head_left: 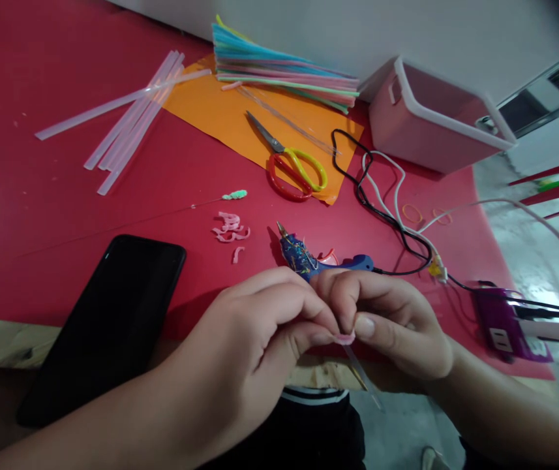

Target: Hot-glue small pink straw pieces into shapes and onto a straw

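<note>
Between my fingertips, at the table's near edge, is a short piece of pink pipe cleaner [344, 339]. My left hand [279, 320] pinches its left end, and my right hand [391, 320] pinches the right end between thumb and forefinger. A thin clear strand [364, 378] hangs below the piece; where it is held is hidden by the fingers. Just beyond my hands lies a blue glue gun [301, 254], its nozzle pointing away to the left. Several short pink pipe cleaner pieces [230, 227] rest on the red table left of the gun.
A black phone [107, 320] lies at the left. Scissors [291, 160] and a bundle of pipe cleaners [279, 65] lie on orange paper [201, 111]. Clear glue sticks [137, 117] are at the back left, a pink bin [416, 130] at the back right. Cables [391, 215] run to a purple power strip [509, 326].
</note>
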Demonstrator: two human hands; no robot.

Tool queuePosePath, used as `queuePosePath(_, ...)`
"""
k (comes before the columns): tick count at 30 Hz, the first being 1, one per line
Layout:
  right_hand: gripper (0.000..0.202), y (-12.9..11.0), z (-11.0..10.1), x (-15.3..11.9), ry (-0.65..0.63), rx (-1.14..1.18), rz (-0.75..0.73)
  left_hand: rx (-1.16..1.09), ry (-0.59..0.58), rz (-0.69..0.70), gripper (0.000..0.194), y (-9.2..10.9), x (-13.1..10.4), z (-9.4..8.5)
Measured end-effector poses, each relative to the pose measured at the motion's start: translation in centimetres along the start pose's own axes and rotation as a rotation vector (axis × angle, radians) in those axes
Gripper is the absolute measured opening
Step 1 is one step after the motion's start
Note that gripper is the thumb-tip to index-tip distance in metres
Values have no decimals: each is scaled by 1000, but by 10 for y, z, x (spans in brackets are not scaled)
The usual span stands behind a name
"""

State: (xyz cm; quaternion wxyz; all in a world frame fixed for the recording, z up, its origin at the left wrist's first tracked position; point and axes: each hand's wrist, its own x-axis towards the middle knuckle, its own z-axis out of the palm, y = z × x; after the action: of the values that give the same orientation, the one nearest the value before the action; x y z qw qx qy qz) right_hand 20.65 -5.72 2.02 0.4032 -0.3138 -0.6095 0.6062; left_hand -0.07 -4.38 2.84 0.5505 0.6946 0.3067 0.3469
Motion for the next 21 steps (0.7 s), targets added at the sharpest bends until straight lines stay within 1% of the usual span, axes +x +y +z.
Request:
queuePosePath(2,17,-2,-5,2,9,-153,9,66,3,-9,16,1,1,-3)
queuePosePath(4,13,-4,-15,3,42,-437,-2,140,26,-19,16,0,5,-10)
queuePosePath(5,19,-4,-22,3,84,-607,-43,177,48,-22,15,-1,7,-15)
queuePosePath(7,33,-5,-37,1,120,-921,-136,249,84,-6,14,-5,12,-26)
queuePosePath(8,41,-4,-44,-1,97,-1028,-159,268,109,11,12,-8,13,-30)
queuePosePath(9,49,-4,-50,-3,51,-1093,-127,291,130,-3,12,-11,14,-34)
queuePosePath(11,59,-1,-56,-6,-35,-1169,-43,294,138,-35,13,-16,13,-37)
queuePosePath(13,63,3,-56,-7,-62,-1219,31,266,131,-84,15,-22,11,-33)
queuePosePath(15,58,8,-53,-6,-30,-1281,69,236,149,-143,15,-27,8,-27)
queuePosePath(17,48,12,-53,-5,20,-1363,61,222,163,-179,16,-29,8,-22)
queuePosePath(18,44,14,-53,-6,55,-1401,29,214,172,-215,16,-30,8,-20)
queuePosePath(19,39,16,-55,-6,102,-1424,-17,189,196,-220,16,-30,9,-19)
queuePosePath(21,30,17,-58,-8,227,-1389,-106,118,238,-256,16,-29,11,-18)
